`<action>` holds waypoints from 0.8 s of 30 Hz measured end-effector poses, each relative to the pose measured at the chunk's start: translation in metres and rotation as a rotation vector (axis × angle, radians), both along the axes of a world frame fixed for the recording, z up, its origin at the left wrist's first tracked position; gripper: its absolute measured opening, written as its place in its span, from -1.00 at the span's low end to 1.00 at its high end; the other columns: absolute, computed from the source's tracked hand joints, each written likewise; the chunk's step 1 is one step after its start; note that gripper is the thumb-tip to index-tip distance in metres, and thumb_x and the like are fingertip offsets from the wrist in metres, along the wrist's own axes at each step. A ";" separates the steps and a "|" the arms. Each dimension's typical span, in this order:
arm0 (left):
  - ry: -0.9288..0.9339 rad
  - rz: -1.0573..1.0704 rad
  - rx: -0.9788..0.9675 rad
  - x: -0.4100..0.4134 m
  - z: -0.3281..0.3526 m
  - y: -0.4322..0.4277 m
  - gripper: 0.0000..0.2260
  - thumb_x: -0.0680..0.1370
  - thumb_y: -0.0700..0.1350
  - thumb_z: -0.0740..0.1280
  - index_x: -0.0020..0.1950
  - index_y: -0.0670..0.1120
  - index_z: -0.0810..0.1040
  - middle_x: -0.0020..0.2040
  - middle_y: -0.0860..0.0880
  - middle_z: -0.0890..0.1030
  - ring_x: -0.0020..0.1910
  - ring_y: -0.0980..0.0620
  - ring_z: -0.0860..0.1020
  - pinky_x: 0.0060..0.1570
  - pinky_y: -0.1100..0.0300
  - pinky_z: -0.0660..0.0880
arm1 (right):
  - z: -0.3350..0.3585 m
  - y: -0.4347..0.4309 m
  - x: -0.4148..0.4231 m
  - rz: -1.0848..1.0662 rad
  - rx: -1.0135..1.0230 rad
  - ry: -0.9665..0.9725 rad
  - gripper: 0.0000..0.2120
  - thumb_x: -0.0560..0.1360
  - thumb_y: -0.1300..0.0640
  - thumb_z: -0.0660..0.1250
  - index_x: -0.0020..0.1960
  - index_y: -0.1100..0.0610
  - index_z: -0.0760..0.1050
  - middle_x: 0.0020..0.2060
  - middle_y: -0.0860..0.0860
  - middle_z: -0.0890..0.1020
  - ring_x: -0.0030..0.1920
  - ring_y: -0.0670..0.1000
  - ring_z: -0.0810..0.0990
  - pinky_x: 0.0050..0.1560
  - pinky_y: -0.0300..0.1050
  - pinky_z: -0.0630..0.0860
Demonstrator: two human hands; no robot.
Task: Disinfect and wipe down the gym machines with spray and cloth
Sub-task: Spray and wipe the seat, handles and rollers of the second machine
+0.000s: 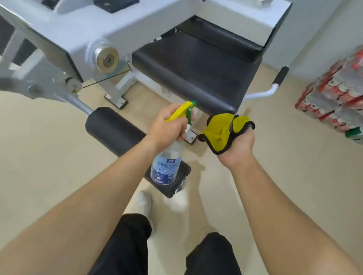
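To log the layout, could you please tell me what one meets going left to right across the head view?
From the left: metal pivot hub, spray bottle, yellow cloth, black handle grip, stacked bottle packs.

Clear spray bottle (pixel 166 168) upright, crumpled yellow cloth (pixel 220 133) beside, black seat (pixel 200 75) beyond

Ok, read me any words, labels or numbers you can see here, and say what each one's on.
Bottle label: "酒精消", large blue characters, cut off by the curve; smaller print blurred.
Stacked packs: red labels, too blurred to read.
Machine sticker: yellow, too small to read.
Cloth: no text.
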State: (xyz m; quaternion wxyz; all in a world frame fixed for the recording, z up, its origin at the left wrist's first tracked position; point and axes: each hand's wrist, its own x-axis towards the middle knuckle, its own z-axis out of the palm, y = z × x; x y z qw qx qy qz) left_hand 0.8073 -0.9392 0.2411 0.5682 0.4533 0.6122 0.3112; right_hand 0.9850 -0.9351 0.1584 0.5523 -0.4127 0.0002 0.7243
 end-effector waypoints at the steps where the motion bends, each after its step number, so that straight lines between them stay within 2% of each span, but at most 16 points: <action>1: 0.039 0.012 -0.029 -0.007 -0.001 -0.011 -0.70 0.45 -0.38 0.18 0.10 -0.23 0.58 0.10 -0.27 0.65 -0.48 0.04 0.50 -0.40 0.16 0.43 | 0.000 -0.012 -0.006 0.016 -0.086 0.008 -0.79 0.47 0.09 0.14 -0.30 0.09 0.18 -0.38 0.13 0.35 -0.30 0.16 0.37 -0.21 -0.05 0.43; 2: 0.071 0.035 -0.056 -0.015 -0.002 -0.025 -0.70 0.46 -0.37 0.18 0.09 -0.19 0.59 0.09 -0.25 0.65 -0.47 0.04 0.51 -0.39 0.15 0.45 | -0.001 -0.024 -0.014 0.025 -0.171 -0.030 -0.79 0.51 0.03 0.16 -0.27 0.07 0.34 -0.28 0.13 0.51 -0.23 0.17 0.50 -0.11 0.01 0.52; 3: 0.093 0.060 -0.072 -0.023 -0.005 -0.037 -0.71 0.43 -0.33 0.20 0.05 -0.16 0.61 0.07 -0.24 0.66 -0.46 0.02 0.52 -0.38 0.14 0.46 | -0.002 -0.035 -0.021 0.032 -0.230 -0.073 -0.76 0.55 -0.01 0.15 -0.24 0.03 0.45 -0.19 0.09 0.59 -0.16 0.15 0.58 -0.02 0.06 0.56; 6: 0.168 0.128 -0.115 -0.047 -0.021 -0.068 -0.72 0.36 -0.28 0.20 -0.02 -0.14 0.61 0.01 -0.27 0.65 -0.43 -0.03 0.51 -0.40 0.14 0.46 | -0.010 -0.062 -0.037 0.056 -0.323 -0.092 -0.66 0.62 -0.07 0.07 -0.11 -0.02 0.57 -0.13 0.03 0.64 -0.12 0.12 0.62 -0.02 0.00 0.57; 9: 0.234 0.134 -0.161 -0.066 -0.043 -0.096 -0.74 0.44 -0.38 0.19 -0.03 -0.14 0.59 -0.03 -0.25 0.66 -0.44 -0.01 0.49 -0.44 0.19 0.43 | -0.020 -0.088 -0.047 0.029 -0.448 -0.106 -0.62 0.66 -0.14 0.08 0.26 -0.01 0.56 0.12 0.04 0.68 0.13 0.10 0.65 0.22 0.05 0.55; 13: 0.305 0.022 -0.182 -0.086 -0.076 -0.124 -0.78 0.51 -0.32 0.24 -0.03 -0.06 0.60 -0.18 -0.09 0.61 -0.33 -0.02 0.53 -0.36 0.19 0.46 | -0.043 -0.121 -0.052 -0.038 -0.513 -0.146 -0.53 0.63 -0.18 0.12 0.42 0.01 0.47 0.29 0.07 0.61 0.25 0.17 0.60 0.36 0.27 0.43; 16: 0.318 -0.031 -0.203 -0.096 -0.098 -0.134 -0.82 0.55 -0.27 0.25 0.00 -0.03 0.59 -0.14 -0.10 0.61 -0.26 -0.07 0.56 -0.32 0.16 0.50 | -0.058 -0.144 -0.062 -0.104 -0.576 -0.202 -0.49 0.60 -0.24 0.16 0.45 -0.02 0.43 0.31 0.07 0.59 0.25 0.18 0.59 0.35 0.32 0.42; 19: 0.324 -0.085 -0.194 -0.105 -0.113 -0.143 -0.87 0.59 -0.23 0.26 0.03 -0.06 0.57 -0.16 -0.10 0.59 -0.26 -0.05 0.54 -0.30 0.17 0.51 | -0.069 -0.163 -0.083 -0.142 -0.582 -0.253 -0.51 0.62 -0.21 0.15 0.43 0.02 0.45 0.29 0.07 0.60 0.24 0.18 0.59 0.33 0.29 0.45; 21: 0.315 -0.121 -0.180 -0.109 -0.123 -0.148 -0.90 0.61 -0.19 0.26 0.03 -0.06 0.56 -0.19 -0.09 0.57 -0.28 -0.04 0.52 -0.31 0.17 0.53 | -0.067 -0.172 -0.095 -0.162 -0.574 -0.334 -0.62 0.66 -0.12 0.11 0.31 0.05 0.50 0.17 0.04 0.63 0.16 0.14 0.61 0.30 0.17 0.50; 24: 0.345 -0.150 -0.198 -0.116 -0.133 -0.153 -0.94 0.63 -0.14 0.28 0.01 -0.03 0.54 -0.20 -0.11 0.57 -0.30 -0.04 0.53 -0.23 0.07 0.58 | -0.057 -0.179 -0.111 -0.167 -0.514 -0.499 -0.73 0.65 0.06 0.08 0.03 0.01 0.56 -0.09 -0.03 0.65 -0.04 0.05 0.62 0.03 -0.03 0.58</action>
